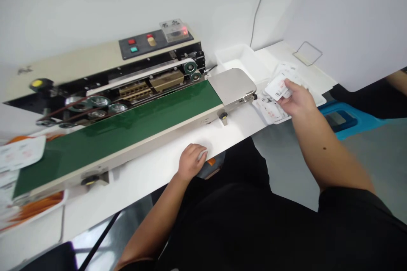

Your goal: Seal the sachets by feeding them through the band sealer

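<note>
My right hand (pixel 299 99) is closed round a few flat white printed packets (pixel 276 87), thumb on top, above a white tray. More packets of the same kind (pixel 270 109) lie in that tray below the hand. At the front edge of the white table (pixel 133 182), my left hand (pixel 191 161) rests with its fingers curled in; what they hold, if anything, is hidden. Beyond it runs the green conveyor belt (pixel 136 114) of a band sealing machine (pixel 95 57), with a metal plate (pixel 232 86) at its right end.
A white bin (pixel 237 55) stands behind the belt's right end. On the far left, white packets (pixel 23 152) lie over the belt's end, with a tray of orange items (pixel 40 209) below. A blue stool (pixel 352 120) and part of another person are at the right.
</note>
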Available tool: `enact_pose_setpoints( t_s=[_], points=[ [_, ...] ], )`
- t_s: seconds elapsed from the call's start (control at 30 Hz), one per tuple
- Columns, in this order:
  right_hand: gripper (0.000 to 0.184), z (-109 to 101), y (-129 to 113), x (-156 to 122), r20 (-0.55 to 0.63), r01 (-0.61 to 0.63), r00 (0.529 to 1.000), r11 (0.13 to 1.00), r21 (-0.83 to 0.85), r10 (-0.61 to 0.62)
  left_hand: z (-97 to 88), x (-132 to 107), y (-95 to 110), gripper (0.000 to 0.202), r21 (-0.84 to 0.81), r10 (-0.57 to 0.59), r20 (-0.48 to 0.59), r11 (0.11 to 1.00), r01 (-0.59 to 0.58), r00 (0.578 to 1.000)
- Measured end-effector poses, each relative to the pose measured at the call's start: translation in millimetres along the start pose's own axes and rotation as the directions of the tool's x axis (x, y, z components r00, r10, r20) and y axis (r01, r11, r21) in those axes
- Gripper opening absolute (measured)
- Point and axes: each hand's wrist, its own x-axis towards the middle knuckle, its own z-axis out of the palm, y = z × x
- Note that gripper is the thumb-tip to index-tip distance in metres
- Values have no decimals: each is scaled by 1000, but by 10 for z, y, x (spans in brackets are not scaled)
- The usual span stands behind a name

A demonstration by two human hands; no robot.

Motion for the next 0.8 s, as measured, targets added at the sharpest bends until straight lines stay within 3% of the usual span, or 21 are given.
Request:
enact_pose_setpoints(
  t_s=[0.1,0.17,0.33,0.4,0.5,0.67,0.8],
  points=[
    [23,59,158,-592,81,-100,992,994,43,96,26,218,320,14,7,168,22,986,-169,985],
    [32,127,260,-1001,167,-72,984,995,72,59,28,412,559,19,11,259,-24,966,-259,966],
    [34,291,502,-1681,271,-147,955,986,75,121,13,900,986,32,74,344,-156,939,-337,926],
    [32,341,594,-1791,290,-193,942,979,67,166,23,1029,1068,39,113,299,-115,951,-286,947],
    [33,394,714,-1860,284,-221,940,971,88,188,60,1122,1135,55,118,158,44,980,-162,986],
    [29,383,876,-1853,250,-281,935,955,98,250,100,1099,1139,66,143,52,215,986,-84,975],
    [26,310,1003,-1785,267,-458,868,883,102,419,77,1043,1088,68,188,26,312,978,-88,950]
  ],
)
